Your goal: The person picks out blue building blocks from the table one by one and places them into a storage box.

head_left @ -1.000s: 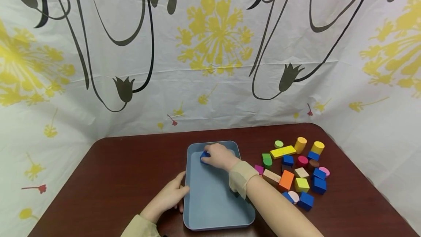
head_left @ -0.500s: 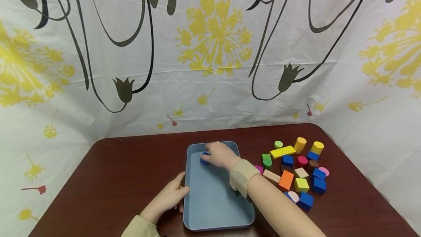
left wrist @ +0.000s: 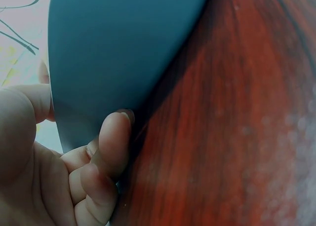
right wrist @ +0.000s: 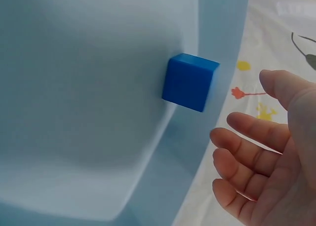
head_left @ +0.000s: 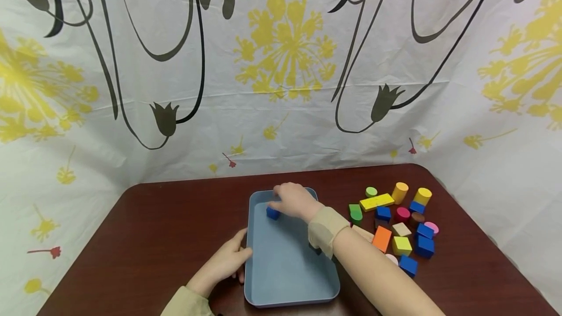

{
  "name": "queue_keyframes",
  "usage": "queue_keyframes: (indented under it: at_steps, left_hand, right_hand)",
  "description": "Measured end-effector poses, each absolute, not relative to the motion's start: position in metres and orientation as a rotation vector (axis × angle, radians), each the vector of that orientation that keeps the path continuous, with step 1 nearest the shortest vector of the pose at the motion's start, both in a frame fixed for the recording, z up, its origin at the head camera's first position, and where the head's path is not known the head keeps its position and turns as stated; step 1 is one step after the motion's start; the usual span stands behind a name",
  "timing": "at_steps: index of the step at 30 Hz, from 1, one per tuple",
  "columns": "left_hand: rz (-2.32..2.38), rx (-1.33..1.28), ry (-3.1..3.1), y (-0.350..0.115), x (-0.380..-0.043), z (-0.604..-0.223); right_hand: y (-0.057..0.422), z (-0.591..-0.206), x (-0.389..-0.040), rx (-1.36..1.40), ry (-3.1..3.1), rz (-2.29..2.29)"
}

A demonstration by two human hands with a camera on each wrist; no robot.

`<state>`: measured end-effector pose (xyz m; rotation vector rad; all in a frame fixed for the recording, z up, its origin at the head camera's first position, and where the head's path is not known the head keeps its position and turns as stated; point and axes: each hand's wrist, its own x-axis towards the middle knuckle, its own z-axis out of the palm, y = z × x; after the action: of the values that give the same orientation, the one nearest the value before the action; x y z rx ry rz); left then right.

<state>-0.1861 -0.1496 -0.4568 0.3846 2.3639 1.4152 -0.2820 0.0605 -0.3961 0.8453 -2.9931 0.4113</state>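
Observation:
A blue cube (head_left: 272,213) sits inside the grey-blue tray (head_left: 290,267), near its far left corner. Just above and to the right of the cube hovers my right hand (head_left: 296,202), fingers spread and apart from it. The right wrist view shows the cube (right wrist: 190,82) standing alone by the tray wall, with the open fingers of my right hand (right wrist: 266,157) off to one side. My left hand (head_left: 226,258) grips the tray's left edge; in the left wrist view its thumb and curled fingers (left wrist: 114,142) lie on either side of the tray wall (left wrist: 118,48).
On the right of the dark red table (head_left: 175,228) lie several coloured blocks, among them an orange block (head_left: 381,239), a yellow bar (head_left: 377,202), a yellow cylinder (head_left: 400,192) and a blue cube (head_left: 425,246). A patterned cloth (head_left: 281,150) hangs behind the table.
My right hand has let go of the blue cube and lifted slightly up and right, its fingers parting. The cube stays in the tray corner. My left hand has not moved.

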Motion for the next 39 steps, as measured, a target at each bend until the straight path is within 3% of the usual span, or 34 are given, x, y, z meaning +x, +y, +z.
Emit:
queue_keyframes:
  at_steps: [39]
  left_hand:
    - [1.417,0.385,2.372,-0.151,-0.186,-0.455]
  right_hand:
    - [0.125,-0.342,-0.262,0.839,-2.807,0.28]
